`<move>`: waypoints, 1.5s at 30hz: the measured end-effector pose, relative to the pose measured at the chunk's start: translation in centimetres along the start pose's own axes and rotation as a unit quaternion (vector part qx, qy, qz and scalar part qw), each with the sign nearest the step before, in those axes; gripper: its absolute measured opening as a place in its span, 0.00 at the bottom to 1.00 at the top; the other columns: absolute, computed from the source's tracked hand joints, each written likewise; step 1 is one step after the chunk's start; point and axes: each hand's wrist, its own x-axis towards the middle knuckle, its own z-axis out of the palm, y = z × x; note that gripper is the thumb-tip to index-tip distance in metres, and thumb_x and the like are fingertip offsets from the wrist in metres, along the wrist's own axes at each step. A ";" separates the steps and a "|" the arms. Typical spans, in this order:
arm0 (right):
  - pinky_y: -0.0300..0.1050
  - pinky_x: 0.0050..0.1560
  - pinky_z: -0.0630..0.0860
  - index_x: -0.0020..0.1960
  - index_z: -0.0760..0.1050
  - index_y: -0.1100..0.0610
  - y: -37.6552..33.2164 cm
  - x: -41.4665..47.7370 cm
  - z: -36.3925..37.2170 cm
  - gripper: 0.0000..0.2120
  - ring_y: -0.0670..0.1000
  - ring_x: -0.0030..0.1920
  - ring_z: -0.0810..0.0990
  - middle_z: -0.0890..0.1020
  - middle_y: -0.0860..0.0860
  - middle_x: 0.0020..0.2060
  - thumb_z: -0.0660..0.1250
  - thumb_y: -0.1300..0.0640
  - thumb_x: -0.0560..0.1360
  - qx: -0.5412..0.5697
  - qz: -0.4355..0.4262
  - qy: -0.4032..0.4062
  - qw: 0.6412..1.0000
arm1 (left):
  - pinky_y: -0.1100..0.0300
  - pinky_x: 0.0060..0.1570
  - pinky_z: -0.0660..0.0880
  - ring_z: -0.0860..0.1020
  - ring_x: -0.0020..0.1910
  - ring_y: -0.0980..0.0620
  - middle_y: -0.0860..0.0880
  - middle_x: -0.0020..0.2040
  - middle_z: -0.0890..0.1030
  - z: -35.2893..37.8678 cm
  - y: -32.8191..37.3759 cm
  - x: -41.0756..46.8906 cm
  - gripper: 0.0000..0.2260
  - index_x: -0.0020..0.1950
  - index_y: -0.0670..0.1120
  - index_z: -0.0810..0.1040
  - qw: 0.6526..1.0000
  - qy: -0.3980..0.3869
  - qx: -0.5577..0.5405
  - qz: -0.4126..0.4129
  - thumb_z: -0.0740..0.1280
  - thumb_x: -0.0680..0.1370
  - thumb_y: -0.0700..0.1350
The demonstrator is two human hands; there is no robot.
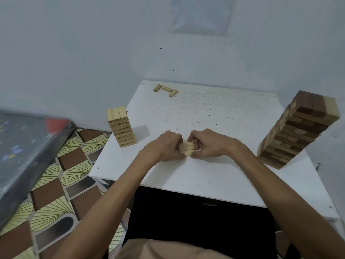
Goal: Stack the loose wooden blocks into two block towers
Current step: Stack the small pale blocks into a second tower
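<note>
Left hand (164, 146) and right hand (207, 144) pinch a bundle of pale wooden blocks (186, 148) mid white tabletop (205, 113); square ends flush before lifting.

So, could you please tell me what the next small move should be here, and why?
Probably carry the bundle of pale blocks, squared between left hand and right hand, onto the pale numbered tower; they match its wood, and its top looks flat.
</note>
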 end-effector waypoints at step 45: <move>0.44 0.43 0.75 0.52 0.76 0.46 -6.0 -1.0 -4.2 0.15 0.49 0.48 0.75 0.76 0.42 0.50 0.76 0.55 0.69 0.059 -0.246 0.199 0.947 | 0.65 0.40 0.74 0.76 0.42 0.55 0.53 0.44 0.77 -8.9 -1.7 -7.7 0.12 0.48 0.52 0.80 0.972 0.198 -0.068 0.104 0.79 0.70 0.53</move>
